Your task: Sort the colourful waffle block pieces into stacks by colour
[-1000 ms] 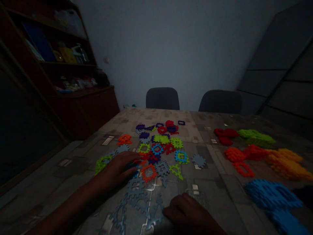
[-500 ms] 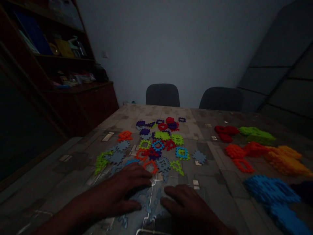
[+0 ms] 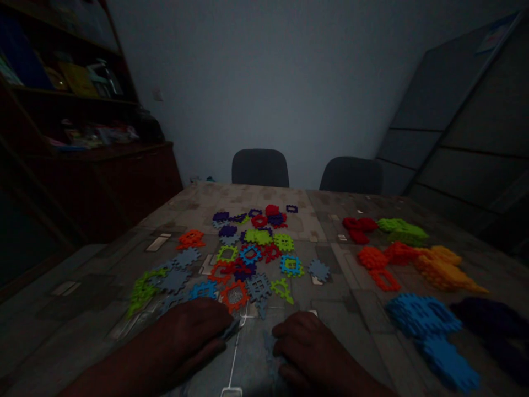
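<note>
My left hand point(image 3: 188, 336) and my right hand point(image 3: 306, 347) rest close together at the near side of the patterned table point(image 3: 95, 292). Both are curled over a grey-blue interlocking plastic piece point(image 3: 269, 353), which shows only in slivers between them, and its full shape is hidden. Just past my left fingers lie an orange square-ring piece point(image 3: 235, 296) and a blue ring piece point(image 3: 203, 290). A loose spread of multicoloured pieces point(image 3: 252, 253) fills the table ahead of my hands.
Sorted heaps of red point(image 3: 359, 229), green point(image 3: 403, 231), orange point(image 3: 397, 253), yellow point(image 3: 440, 270), blue point(image 3: 425, 325) and dark purple point(image 3: 491, 331) pieces lie at the right. Two dark chairs point(image 3: 260, 168) stand beyond the table. Shelves point(image 3: 70, 82) rise at the left.
My hands have closed and come together over the grey-blue pieces near the table's edge, covering most of them. The camera view has shifted, moving the scene left.
</note>
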A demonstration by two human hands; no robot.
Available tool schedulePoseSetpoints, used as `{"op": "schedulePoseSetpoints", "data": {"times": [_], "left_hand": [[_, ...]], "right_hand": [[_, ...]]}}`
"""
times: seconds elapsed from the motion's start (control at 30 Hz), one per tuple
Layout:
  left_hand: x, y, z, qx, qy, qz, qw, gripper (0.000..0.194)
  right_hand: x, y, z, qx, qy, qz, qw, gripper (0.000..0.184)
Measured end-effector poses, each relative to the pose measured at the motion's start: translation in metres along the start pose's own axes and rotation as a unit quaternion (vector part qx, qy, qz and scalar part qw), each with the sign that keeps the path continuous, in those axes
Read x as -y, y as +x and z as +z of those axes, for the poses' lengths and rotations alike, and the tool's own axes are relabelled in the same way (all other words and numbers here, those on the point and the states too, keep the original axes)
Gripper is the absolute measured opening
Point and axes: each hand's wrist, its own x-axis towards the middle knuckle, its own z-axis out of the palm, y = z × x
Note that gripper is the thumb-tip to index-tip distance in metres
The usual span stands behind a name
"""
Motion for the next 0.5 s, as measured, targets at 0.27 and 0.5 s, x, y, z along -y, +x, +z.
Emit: {"op": "schedulePoseSetpoints", "data": {"times": [0.27, 0.5], "left_hand": [[-0.011, 0.015, -0.007, -0.082, 0.039, 0.093, 0.992, 0.038], [-0.006, 0.009, -0.002, -0.042, 0.003, 0.091, 0.995, 0.034]], "right_hand": [[-0.023, -0.01, -0.03, -0.094, -0.113, 0.208, 0.967, 0.043], [-0.056, -0.019, -0.029, -0.052, -0.15, 0.293, 0.943, 0.049]]}}
